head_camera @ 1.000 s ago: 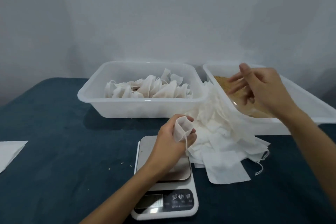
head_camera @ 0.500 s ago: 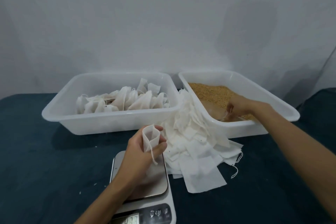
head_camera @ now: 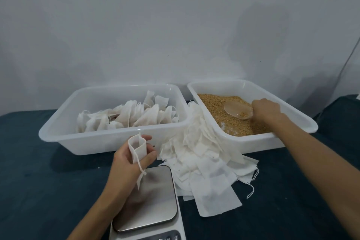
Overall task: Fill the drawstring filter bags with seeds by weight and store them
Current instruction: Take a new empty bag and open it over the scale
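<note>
At far left, a white tub point(head_camera: 58, 136) holds filled filter bags point(head_camera: 128, 117). My left hand point(head_camera: 126, 163) pinches 1 empty drawstring bag point(head_camera: 137, 148), thin, white, mouth held open, above the scale point(head_camera: 152, 198). A heap of flat bags point(head_camera: 206, 163) lies right of it. My right hand point(head_camera: 266, 110) grips a clear scoop point(head_camera: 236, 112) in the seeds point(head_camera: 212, 103).

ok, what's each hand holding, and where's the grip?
Left hand grips an empty filter bag around its open mouth. Right hand holds a clear scoop at its handle end, in the seeds.
</note>
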